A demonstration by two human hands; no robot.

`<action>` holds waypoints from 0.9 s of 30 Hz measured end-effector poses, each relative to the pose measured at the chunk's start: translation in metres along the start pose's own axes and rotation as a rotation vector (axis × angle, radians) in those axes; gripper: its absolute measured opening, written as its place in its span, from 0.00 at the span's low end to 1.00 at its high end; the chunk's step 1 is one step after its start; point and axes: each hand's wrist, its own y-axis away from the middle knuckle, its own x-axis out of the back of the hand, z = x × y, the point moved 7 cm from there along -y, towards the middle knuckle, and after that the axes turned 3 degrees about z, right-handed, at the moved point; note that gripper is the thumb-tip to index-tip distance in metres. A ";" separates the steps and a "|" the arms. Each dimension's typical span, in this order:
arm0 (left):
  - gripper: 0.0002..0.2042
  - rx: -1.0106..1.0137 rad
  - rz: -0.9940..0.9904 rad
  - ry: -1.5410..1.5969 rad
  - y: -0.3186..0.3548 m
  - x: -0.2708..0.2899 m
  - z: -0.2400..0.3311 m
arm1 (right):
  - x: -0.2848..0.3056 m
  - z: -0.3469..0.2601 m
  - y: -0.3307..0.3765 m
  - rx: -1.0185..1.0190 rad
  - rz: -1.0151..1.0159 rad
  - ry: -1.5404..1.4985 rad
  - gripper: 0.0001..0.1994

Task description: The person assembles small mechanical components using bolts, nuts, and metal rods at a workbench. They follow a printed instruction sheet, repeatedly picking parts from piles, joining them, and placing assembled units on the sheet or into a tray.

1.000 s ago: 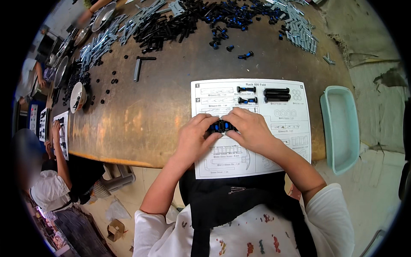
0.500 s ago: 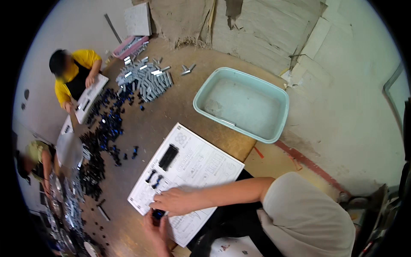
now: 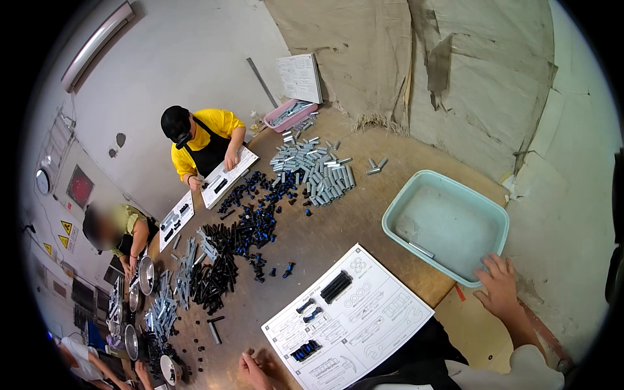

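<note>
A white printed board (image 3: 383, 305) with line drawings lies before me. On it sit a row of long black bolts or rods (image 3: 336, 286), a short dark bolt (image 3: 305, 305), a blue-tipped bolt (image 3: 313, 315) and a cluster of blue-and-black bolts (image 3: 305, 351). My left hand (image 3: 255, 372) is beside the board's near left edge, fingers loosely bent with nothing visible in them, partly cut off by the picture's edge. Fingers spread, my right hand (image 3: 499, 289) reaches the near right rim of a pale green basin (image 3: 416, 250). One silver tube (image 3: 421, 250) rests inside.
Beyond the board are piles of silver tubes (image 3: 318, 170), blue-black bolts (image 3: 260, 224) and black rods (image 3: 218, 276). Metal bowls (image 3: 132, 341) stand at the left. A co-worker in yellow (image 3: 224, 123) and another person (image 3: 133, 227) work across the table. A pink tray (image 3: 292, 116) is at the back.
Both hands have left the bolt cluster on the board. My right hand has gone to the basin's rim; my left has drawn off the board. The view has swung left and up.
</note>
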 end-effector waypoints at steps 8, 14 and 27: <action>0.17 -0.423 0.001 -0.261 -0.057 0.010 -0.036 | -0.038 -0.032 -0.095 0.275 0.151 -0.224 0.11; 0.15 -0.431 0.055 -0.291 -0.045 0.011 -0.034 | -0.107 -0.111 -0.284 0.412 0.167 -0.152 0.10; 0.06 -0.719 -0.151 -0.323 -0.063 -0.071 0.091 | -0.122 -0.224 -0.289 0.615 0.472 -0.340 0.10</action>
